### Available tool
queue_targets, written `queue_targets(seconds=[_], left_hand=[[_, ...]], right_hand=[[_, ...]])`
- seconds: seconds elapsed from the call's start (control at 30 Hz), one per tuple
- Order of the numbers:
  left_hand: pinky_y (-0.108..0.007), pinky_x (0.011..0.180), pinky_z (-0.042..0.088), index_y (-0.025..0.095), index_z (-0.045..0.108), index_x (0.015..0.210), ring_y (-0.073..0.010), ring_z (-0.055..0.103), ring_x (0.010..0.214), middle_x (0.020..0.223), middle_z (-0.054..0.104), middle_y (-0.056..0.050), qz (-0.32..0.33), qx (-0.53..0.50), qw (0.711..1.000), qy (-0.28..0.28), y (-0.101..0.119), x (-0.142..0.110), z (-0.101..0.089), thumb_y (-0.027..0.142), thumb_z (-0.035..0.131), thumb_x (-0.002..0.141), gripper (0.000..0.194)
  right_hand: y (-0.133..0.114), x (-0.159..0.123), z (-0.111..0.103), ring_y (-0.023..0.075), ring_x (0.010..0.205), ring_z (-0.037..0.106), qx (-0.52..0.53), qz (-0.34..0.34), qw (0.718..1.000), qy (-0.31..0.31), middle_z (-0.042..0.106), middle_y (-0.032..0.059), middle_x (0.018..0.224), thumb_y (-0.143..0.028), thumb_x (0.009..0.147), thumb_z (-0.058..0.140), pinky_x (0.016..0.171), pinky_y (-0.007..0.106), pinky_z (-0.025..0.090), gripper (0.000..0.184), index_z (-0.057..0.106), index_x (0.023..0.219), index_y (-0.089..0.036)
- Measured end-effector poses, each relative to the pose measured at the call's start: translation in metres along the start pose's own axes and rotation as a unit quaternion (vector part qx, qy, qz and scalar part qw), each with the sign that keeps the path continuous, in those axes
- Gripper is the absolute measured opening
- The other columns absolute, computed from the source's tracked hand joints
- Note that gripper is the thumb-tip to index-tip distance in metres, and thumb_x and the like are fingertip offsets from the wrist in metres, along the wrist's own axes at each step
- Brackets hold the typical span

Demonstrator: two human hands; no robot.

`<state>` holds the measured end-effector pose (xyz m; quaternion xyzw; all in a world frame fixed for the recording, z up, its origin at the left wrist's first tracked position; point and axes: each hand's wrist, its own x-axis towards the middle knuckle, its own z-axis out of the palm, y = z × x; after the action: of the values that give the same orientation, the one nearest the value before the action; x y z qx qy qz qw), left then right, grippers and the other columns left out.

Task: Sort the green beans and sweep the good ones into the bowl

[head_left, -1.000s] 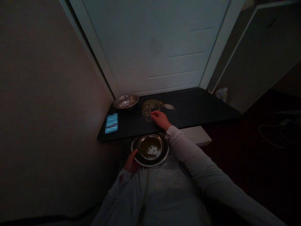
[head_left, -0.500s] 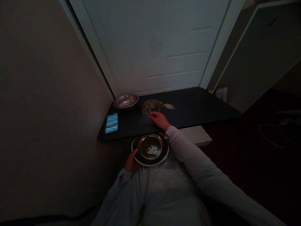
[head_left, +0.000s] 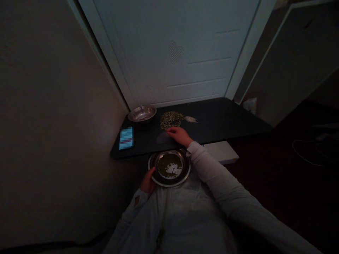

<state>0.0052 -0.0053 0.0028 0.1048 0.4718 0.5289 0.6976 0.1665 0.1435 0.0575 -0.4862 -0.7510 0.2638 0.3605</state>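
Round steel bowl [head_left: 171, 182] by the lap, partly under the near edge of the desk [head_left: 225, 123]; mouth faces up, every axis alike. Pale metal floor, darker wall, small green beans [head_left: 164, 163] mostly left and far side. Left hand [head_left: 148, 181]: fingers clamped on bowl's left rim. Right hand [head_left: 181, 135] just nearside of mixed grain pile [head_left: 171, 117], fingertips together; cannot tell whether they pinch anything. Pale heap [head_left: 190, 119] adjoins pile's right.

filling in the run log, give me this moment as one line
left hand: gripping bowl; green grains: in bowl; right hand: near mixed grain pile, grip unclear; pale pile: right of mixed grain pile, on table
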Motion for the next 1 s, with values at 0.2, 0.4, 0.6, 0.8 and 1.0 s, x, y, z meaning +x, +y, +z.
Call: queue_targets(seconds=[0.2, 0.4, 0.6, 0.8, 1.0], left_hand=[[-0.033, 0.097, 0.033, 0.013, 0.065, 0.072, -0.0208, 0.053, 0.102, 0.072, 0.070, -0.006, 0.005, 0.012, 1.000, 0.020, 0.0004, 0.0001, -0.0001, 0.020, 0.048, 0.073, 0.019], [-0.032, 0.096, 0.033, 0.012, 0.065, 0.072, -0.0215, 0.053, 0.103, 0.074, 0.070, -0.007, 0.013, 0.007, 1.000, 0.024, 0.0001, 0.0009, 0.0004, 0.019, 0.049, 0.072, 0.018], [-0.035, 0.095, 0.035, 0.013, 0.065, 0.078, -0.0236, 0.049, 0.108, 0.087, 0.069, -0.008, -0.001, 0.011, 1.000, 0.000, -0.0008, 0.0001, -0.0025, 0.024, 0.052, 0.070, 0.019], [-0.034, 0.096, 0.034, 0.013, 0.065, 0.075, -0.0230, 0.048, 0.108, 0.083, 0.069, -0.009, -0.004, 0.012, 1.000, 0.013, 0.0002, -0.0004, -0.0008, 0.022, 0.050, 0.071, 0.018], [-0.034, 0.095, 0.035, 0.014, 0.064, 0.072, -0.0228, 0.047, 0.110, 0.082, 0.070, -0.007, 0.009, 0.016, 0.999, 0.027, 0.0003, 0.0017, -0.0027, 0.021, 0.053, 0.068, 0.013]], right_hand=[[-0.0035, -0.0026, -0.0016, 0.0136, 0.076, 0.056, -0.007, -0.002, 1.000, -0.014, 0.064, 0.0015, 0.083, -0.031, 0.072, 0.050, 0.071, 0.025, 0.040, 0.021, 0.064, 0.084, -0.020], [-0.0058, -0.0049, -0.0032, 0.0122, 0.072, 0.055, -0.004, 0.004, 0.999, -0.035, 0.064, 0.0001, 0.077, -0.030, 0.071, 0.051, 0.065, 0.023, 0.040, 0.020, 0.064, 0.083, -0.020], [-0.0042, -0.0052, -0.0024, 0.0111, 0.070, 0.055, 0.002, 0.000, 0.999, -0.049, 0.063, -0.0007, 0.076, -0.031, 0.070, 0.052, 0.062, 0.021, 0.039, 0.020, 0.064, 0.081, -0.020], [-0.0048, -0.0061, -0.0026, 0.0111, 0.070, 0.055, 0.002, -0.010, 0.998, -0.057, 0.063, -0.0002, 0.075, -0.030, 0.069, 0.053, 0.064, 0.022, 0.039, 0.019, 0.064, 0.081, -0.019], [-0.0067, -0.0076, -0.0033, 0.0103, 0.068, 0.054, 0.017, -0.012, 0.998, -0.066, 0.063, -0.0003, 0.074, -0.029, 0.069, 0.053, 0.062, 0.021, 0.038, 0.019, 0.064, 0.080, -0.018]])
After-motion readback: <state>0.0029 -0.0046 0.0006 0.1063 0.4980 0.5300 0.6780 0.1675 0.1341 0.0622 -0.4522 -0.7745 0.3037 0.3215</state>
